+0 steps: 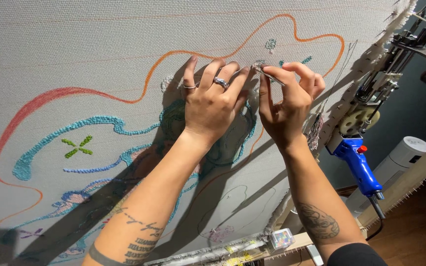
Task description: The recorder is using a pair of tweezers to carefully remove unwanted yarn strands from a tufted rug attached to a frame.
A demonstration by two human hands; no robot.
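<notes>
A large grey tufting cloth (75,44) is stretched on a frame and fills most of the view. It carries orange, red, teal and green yarn outlines. My left hand (213,98), with rings on two fingers, lies flat on the cloth with its fingers spread. Beside it my right hand (287,98) pinches a thin metal tool (271,77), its tip at a small pale tuft of yarn (258,64) near the left fingertips.
A blue tufting gun (358,157) hangs at the frame's right edge, its metal head up near the top corner. A white cylindrical appliance (405,155) stands behind it on a wooden floor. The wooden frame rail (410,182) bears rows of small nails.
</notes>
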